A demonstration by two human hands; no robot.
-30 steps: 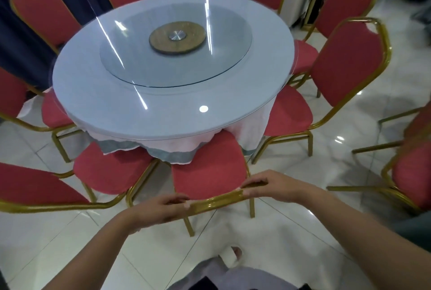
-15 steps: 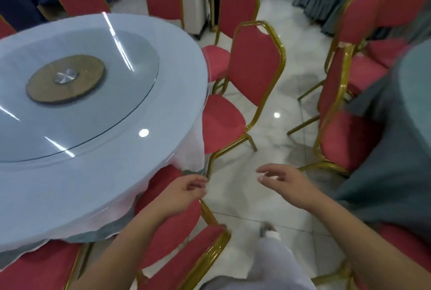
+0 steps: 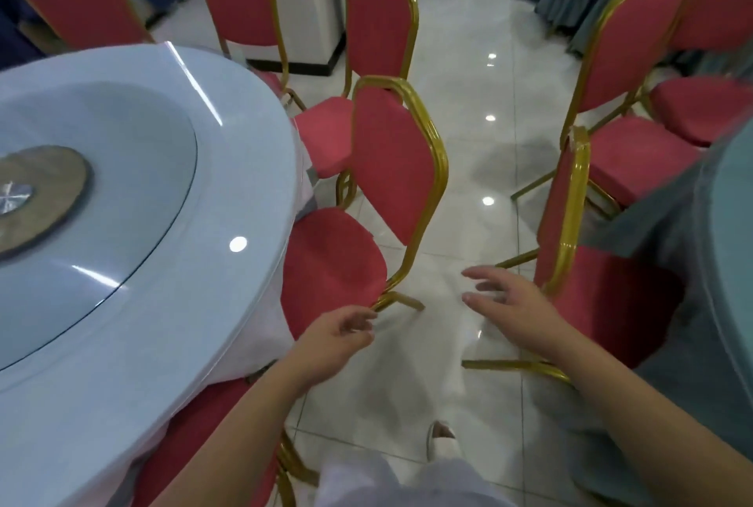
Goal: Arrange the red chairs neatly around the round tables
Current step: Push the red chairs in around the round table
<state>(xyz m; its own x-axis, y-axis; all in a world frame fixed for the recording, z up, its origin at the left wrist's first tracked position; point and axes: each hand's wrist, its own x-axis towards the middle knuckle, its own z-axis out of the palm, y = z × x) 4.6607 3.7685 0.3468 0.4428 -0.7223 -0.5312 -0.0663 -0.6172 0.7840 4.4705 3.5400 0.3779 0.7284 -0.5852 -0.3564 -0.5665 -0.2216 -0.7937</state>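
We hold both bare forearms out in front of us, angled forward and down. Our left hand is empty, its fingers loosely curled. Our right hand is also empty, palm down, with its fingers relaxed and spread apart.

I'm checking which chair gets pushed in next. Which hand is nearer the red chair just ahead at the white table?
Left. The left hand is just short of the rear gold leg of the red chair; the right hand hovers farther right, over bare floor.

Wht trousers + wht slipper
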